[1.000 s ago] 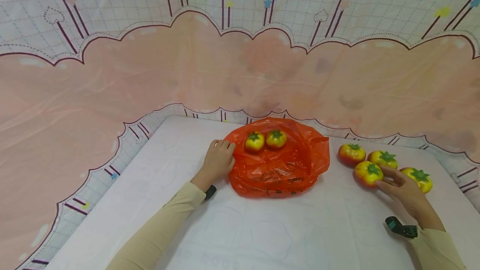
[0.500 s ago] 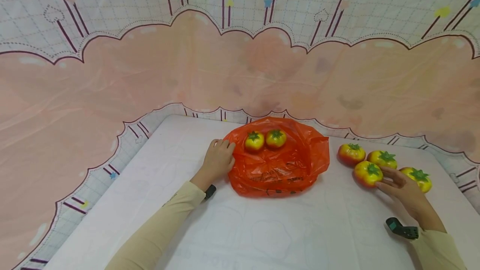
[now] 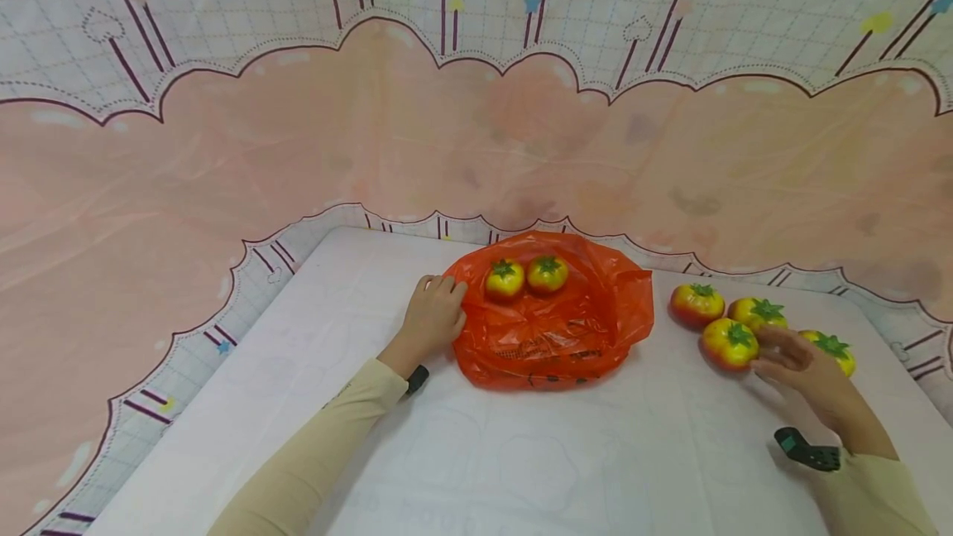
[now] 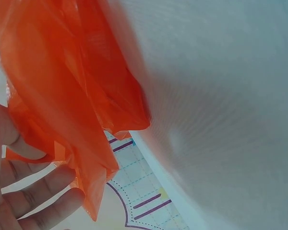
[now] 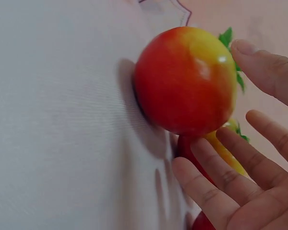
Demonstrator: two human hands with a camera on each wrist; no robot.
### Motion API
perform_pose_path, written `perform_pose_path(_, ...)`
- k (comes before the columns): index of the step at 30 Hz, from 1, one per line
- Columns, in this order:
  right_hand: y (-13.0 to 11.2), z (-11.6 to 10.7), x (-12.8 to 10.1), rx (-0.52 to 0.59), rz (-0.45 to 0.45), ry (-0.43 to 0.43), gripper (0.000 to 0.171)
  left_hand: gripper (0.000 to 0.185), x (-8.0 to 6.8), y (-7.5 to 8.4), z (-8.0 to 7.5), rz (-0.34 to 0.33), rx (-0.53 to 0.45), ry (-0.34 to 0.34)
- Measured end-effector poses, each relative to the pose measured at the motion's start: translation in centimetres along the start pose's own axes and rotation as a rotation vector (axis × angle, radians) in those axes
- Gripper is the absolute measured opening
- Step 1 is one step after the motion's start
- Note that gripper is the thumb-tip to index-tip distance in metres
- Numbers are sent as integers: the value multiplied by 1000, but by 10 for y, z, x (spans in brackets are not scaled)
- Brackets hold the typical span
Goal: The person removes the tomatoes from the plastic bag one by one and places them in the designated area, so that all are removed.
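An orange-red plastic bag (image 3: 547, 354) lies spread with its mouth open, and two yellow-and-red toy tomatoes (image 3: 505, 279) rest in it. My left hand (image 3: 432, 317) pinches the bag's left edge; in the left wrist view, the bag's film (image 4: 62, 96) runs between thumb and fingers. At the right, my right hand (image 3: 804, 370) hovers beside the nearest loose tomato (image 3: 730, 345), its fingers spread and relaxed. In the right wrist view that tomato (image 5: 185, 81) stands on the tabletop, with the thumb near its green leaves and no grip around it.
Behind the nearest tomato stand two more tomatoes (image 3: 696, 306), and another tomato (image 3: 830, 347) is partly hidden by the right hand. A white-covered table (image 3: 536, 470) carries everything. A patterned cloth (image 3: 476, 139) rises along its back edge.
My right hand has drawn slightly back to the right from the nearest tomato, its fingers loosening. The left hand and the bag look the same.
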State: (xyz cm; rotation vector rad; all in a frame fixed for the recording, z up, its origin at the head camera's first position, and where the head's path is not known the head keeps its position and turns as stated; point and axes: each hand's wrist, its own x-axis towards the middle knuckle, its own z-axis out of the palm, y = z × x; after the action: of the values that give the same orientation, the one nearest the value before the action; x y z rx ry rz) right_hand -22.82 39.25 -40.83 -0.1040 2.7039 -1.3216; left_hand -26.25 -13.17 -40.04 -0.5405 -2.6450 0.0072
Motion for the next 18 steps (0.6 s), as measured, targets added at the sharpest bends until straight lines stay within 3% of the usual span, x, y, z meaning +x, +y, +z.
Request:
perform_pose_path(7, -5, -12, -2, -10, -118, 4, 57, 19, 0, 0, 0, -2, 10, -6)
perform_pose_path(18, -21, -32, 3, -147, -32, -5, 68, 19, 0, -1, 1, -1, 11, -1)
